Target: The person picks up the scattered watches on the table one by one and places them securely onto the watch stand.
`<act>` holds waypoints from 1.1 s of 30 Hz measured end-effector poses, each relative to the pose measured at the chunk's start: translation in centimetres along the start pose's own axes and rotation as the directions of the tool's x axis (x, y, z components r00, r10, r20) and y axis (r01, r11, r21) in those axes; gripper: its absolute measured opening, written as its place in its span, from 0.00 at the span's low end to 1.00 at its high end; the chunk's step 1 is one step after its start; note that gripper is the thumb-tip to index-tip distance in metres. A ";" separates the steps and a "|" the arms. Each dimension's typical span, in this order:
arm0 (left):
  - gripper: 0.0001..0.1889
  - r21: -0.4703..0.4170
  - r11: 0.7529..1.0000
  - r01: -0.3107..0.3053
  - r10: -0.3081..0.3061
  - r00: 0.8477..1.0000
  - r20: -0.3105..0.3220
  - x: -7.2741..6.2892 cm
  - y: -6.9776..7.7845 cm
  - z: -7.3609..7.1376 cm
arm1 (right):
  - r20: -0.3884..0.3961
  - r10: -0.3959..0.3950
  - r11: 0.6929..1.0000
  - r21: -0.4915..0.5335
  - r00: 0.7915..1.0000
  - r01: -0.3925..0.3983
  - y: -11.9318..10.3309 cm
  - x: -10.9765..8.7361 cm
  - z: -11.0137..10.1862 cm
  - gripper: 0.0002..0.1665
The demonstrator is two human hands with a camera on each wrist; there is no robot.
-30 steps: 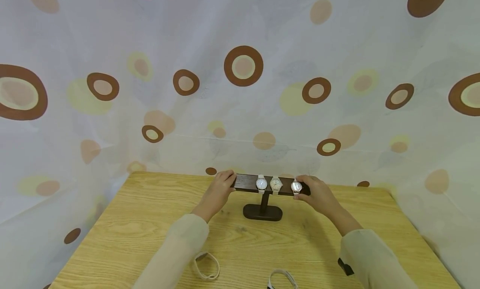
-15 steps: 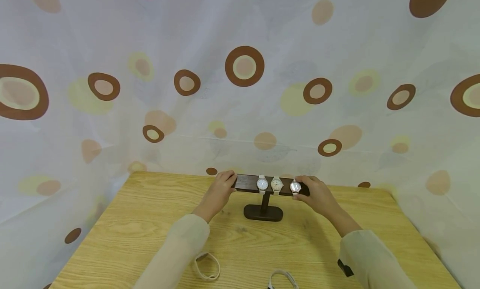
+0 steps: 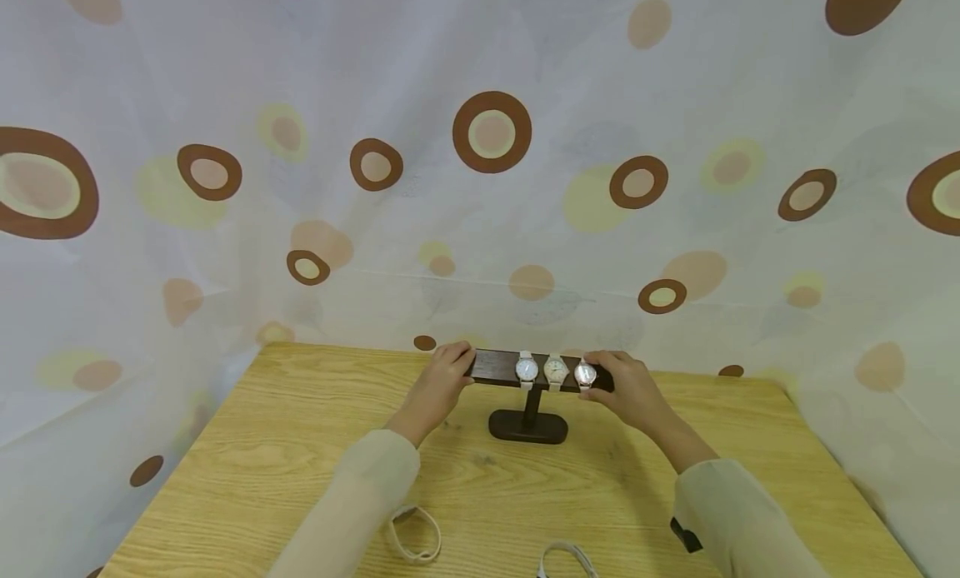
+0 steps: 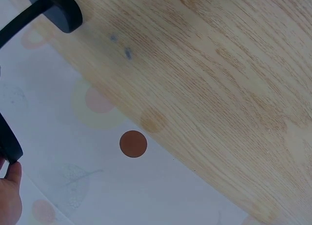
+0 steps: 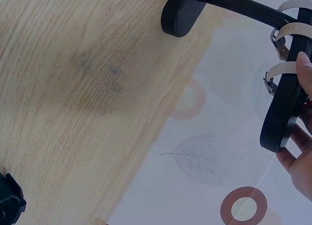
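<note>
A dark T-shaped watch stand (image 3: 497, 366) stands upright near the table's back. Its bar carries three wristwatches with pale straps: a white-dialled watch (image 3: 527, 369), a cream-dialled watch (image 3: 556, 371) and, rightmost, a shiny silver-cased watch (image 3: 585, 374). My left hand (image 3: 435, 388) grips the bar's left end. At the other end, my right hand (image 3: 630, 388) pinches the silver-cased watch across the bar, thumb at the front. In the right wrist view the thumb touches that watch's strap (image 5: 282, 69), while other fingers lie behind the bar. The left wrist view catches little of my left hand (image 4: 9, 195).
A cream looped band (image 3: 415, 553) lies at the table's front, near my left sleeve. Another pale band (image 3: 567, 548) is cut off by the bottom edge of the head view. Behind the wooden table (image 3: 300, 445) hangs a patterned curtain (image 3: 375, 286).
The silver-cased watch has slid left along the bar with my right hand, closer to the cream-dialled watch. My left hand keeps its grip on the bar.
</note>
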State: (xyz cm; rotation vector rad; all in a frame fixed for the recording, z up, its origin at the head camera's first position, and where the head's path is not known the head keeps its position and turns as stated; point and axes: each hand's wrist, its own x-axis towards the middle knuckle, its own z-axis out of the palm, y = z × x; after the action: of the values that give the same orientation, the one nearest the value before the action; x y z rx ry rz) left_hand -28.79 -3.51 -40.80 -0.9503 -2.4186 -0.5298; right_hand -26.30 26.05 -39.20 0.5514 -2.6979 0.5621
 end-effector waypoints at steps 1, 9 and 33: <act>0.20 0.001 1.000 -0.003 0.003 1.000 -0.002 0.0 0.0 0.0 | 0.003 0.006 1.000 0.006 1.000 -0.006 0.0 0.0 -0.1 0.30; 0.20 0.001 1.000 -0.006 0.006 1.000 0.001 0.1 0.2 -0.1 | 0.054 0.023 0.999 0.027 0.998 -0.025 0.0 0.3 -0.7 0.29; 0.20 0.007 1.000 0.013 -0.013 1.000 0.011 -0.1 0.1 0.1 | 0.121 0.086 0.994 0.060 0.989 -0.094 -0.4 0.5 -0.7 0.31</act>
State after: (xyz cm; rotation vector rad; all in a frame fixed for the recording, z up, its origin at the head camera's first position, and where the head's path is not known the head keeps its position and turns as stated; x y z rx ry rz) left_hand -28.65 -3.43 -40.91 -0.9373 -2.4364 -0.5221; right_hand -26.38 25.89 -38.28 0.4965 -2.8367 0.6639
